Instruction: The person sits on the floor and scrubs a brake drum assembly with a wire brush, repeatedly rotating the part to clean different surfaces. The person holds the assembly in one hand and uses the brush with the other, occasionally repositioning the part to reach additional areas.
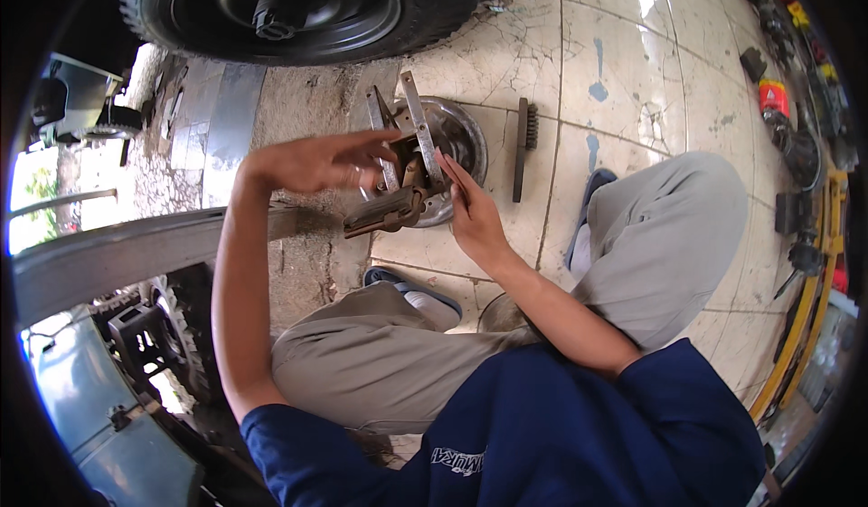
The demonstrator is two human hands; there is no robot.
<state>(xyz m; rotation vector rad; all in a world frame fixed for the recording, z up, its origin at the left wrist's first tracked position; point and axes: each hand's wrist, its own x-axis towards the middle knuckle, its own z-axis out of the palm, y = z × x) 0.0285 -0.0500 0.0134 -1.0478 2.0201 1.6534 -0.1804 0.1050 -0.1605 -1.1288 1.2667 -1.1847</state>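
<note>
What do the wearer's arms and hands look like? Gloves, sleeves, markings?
Both the left hand and right hand are bare: five-fingered, no gloves. Forearms are uncovered, with no watch or wristband visible. Short navy sleeves end on the upper arms; the matching shirt carries a pale print. No cables seen on either arm.

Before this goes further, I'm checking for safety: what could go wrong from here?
The bare left hand and right hand are close to the drilled metal bars, so a slip might pinch or scrape skin. The rusty metal piece overlaps the edge of the round metal disc in this view, so it might tip. The wire brush lies on the tiled floor; a careless reach might meet its bristles.
</note>
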